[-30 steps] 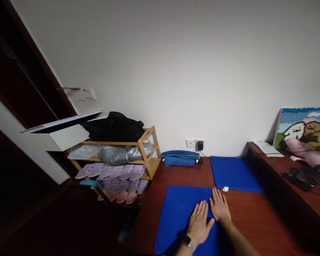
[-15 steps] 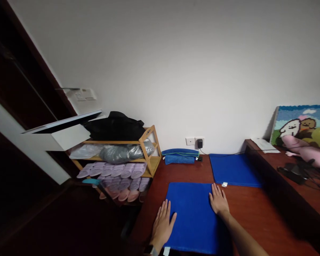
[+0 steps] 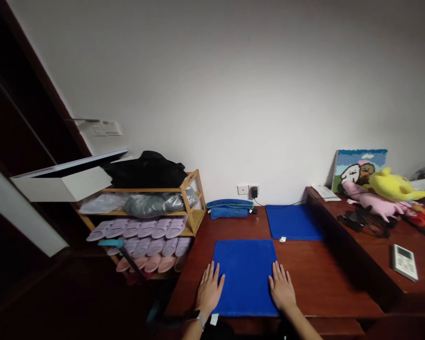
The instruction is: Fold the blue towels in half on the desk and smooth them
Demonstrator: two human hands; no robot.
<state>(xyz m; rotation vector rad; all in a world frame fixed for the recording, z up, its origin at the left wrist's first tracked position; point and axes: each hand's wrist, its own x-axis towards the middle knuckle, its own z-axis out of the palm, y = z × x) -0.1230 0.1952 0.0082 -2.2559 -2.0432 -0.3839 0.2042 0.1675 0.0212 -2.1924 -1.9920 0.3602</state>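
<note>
A blue cloth [image 3: 245, 278] lies flat and spread out on the brown wooden table [image 3: 315, 274], a white tag at its near left corner. On its left edge rests my left hand [image 3: 209, 289], open and palm down, with a watch on the wrist. My right hand [image 3: 281, 285] lies open along the opposite edge, fingers stretched forward. Farther back to the right is a second blue cloth [image 3: 293, 222], flat with a white tag. Rolled or folded blue cloths [image 3: 230, 208] sit against the wall.
Left of the table stands a wooden rack [image 3: 194, 203] with slippers [image 3: 138, 229] and a black bag [image 3: 147, 170]. A raised ledge [image 3: 364, 245] on the right holds plush toys [image 3: 371, 200], cables and a white remote [image 3: 404, 262]. A plugged-in adapter [image 3: 254, 191] trails a cord.
My right hand has slid nearer along the cloth's right edge. The view has turned right, bringing the remote into sight. My left hand stays at the left edge.
</note>
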